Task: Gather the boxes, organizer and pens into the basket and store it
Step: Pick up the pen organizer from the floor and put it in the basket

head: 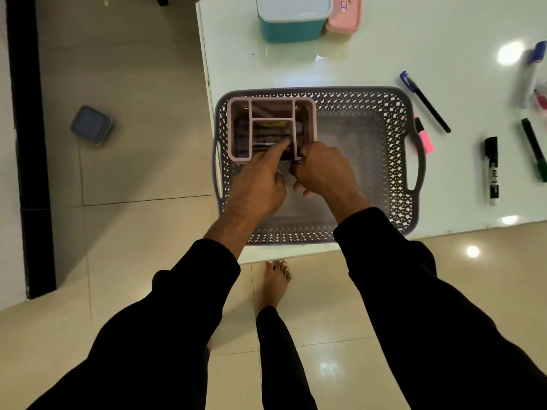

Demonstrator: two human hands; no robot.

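A grey perforated basket (384, 119) sits at the near left corner of the white table (414, 48). A pink organizer (239, 128) with several compartments stands in the basket's far left corner. My left hand (257, 184) and my right hand (322, 170) both grip its near edge, the left forefinger reaching into a compartment. A teal box (291, 20) and a pink box (344, 16) stand at the table's far edge. Loose pens lie right of the basket: a blue pen (424, 102), a pink highlighter (424, 137), a black marker (492, 170) and a green marker (534, 149).
A small blue-grey box (91, 124) lies on the tiled floor left of the table. More markers (532, 72) lie at the right edge of view. A dark vertical strip (29, 143) runs along the left. My bare foot (273, 282) is under the table edge.
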